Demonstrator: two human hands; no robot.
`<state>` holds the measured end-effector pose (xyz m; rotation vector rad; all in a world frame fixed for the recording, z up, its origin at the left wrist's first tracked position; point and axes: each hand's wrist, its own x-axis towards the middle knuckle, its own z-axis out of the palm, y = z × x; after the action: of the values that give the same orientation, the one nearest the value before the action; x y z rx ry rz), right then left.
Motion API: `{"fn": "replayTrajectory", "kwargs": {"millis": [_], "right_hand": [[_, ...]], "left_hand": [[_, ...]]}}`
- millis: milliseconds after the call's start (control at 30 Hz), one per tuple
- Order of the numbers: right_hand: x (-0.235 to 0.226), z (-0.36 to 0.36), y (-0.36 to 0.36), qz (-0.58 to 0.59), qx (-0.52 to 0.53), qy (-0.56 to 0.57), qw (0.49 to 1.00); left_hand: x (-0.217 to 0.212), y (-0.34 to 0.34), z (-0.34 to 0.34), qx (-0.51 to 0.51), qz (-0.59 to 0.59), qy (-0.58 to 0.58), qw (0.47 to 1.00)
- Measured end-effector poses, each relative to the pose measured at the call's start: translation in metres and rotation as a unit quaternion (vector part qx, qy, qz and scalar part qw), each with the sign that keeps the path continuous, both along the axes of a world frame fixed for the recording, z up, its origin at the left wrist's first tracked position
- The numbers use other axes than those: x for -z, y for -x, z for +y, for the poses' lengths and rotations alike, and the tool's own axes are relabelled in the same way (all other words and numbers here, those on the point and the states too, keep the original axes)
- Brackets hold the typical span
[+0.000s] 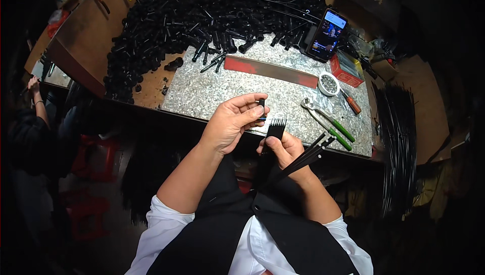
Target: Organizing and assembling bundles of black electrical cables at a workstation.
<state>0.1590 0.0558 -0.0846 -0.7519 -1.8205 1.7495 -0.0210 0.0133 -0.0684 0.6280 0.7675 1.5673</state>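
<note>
My left hand point(233, 119) pinches a small black tubular part point(261, 107) between thumb and fingers, just past the table's near edge. Close beside it, my right hand point(289, 149) is wrapped round a flat bundle of thin black rods point(274, 129), their fine tips fanned in a row toward the left hand. More black rods with pale round ends point(319, 148) stick out across my right wrist; how they are held is partly hidden. A gap shows between the part and the rod tips. End cutters with green handles point(333, 126) lie right of my hands.
Black plastic parts point(202, 17) are heaped along the back. A red-marked metal bar point(270, 71) lies across the speckled board point(197, 93). At right are a white bowl point(328, 85), screwdriver point(351, 102), red box point(347, 69), propped phone point(327, 35) and long black rods point(399, 148). Another person's hand point(33, 86) shows far left.
</note>
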Motion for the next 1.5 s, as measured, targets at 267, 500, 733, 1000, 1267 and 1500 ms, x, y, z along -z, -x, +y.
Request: {"fn": "replayTrajectory", "kwargs": {"millis": [267,500,733,1000,1267,1500], "right_hand": [[-0.006,0.001,0.002,-0.017,0.002,-0.009,1.0],[-0.008,0.001,0.004,-0.006,0.001,0.029,1.0],[-0.007,0.002,0.003,-0.007,-0.014,0.028,0.999],[-0.011,0.002,0.005,-0.028,-0.021,-0.041,0.999],[-0.011,0.002,0.003,-0.035,-0.015,-0.02,0.999],[-0.011,0.004,0.002,-0.046,-0.036,-0.039,0.998]], "left_hand": [[-0.001,0.001,0.002,0.028,-0.015,-0.011,0.999],[-0.002,0.001,0.002,0.048,-0.016,-0.005,0.999],[-0.004,0.002,0.002,0.073,-0.023,-0.016,0.997],[0.003,0.005,0.002,0.079,-0.016,-0.057,0.995],[0.017,0.008,-0.005,0.068,0.018,-0.072,0.995],[-0.001,-0.004,-0.018,0.021,0.107,-0.02,0.994]]}}
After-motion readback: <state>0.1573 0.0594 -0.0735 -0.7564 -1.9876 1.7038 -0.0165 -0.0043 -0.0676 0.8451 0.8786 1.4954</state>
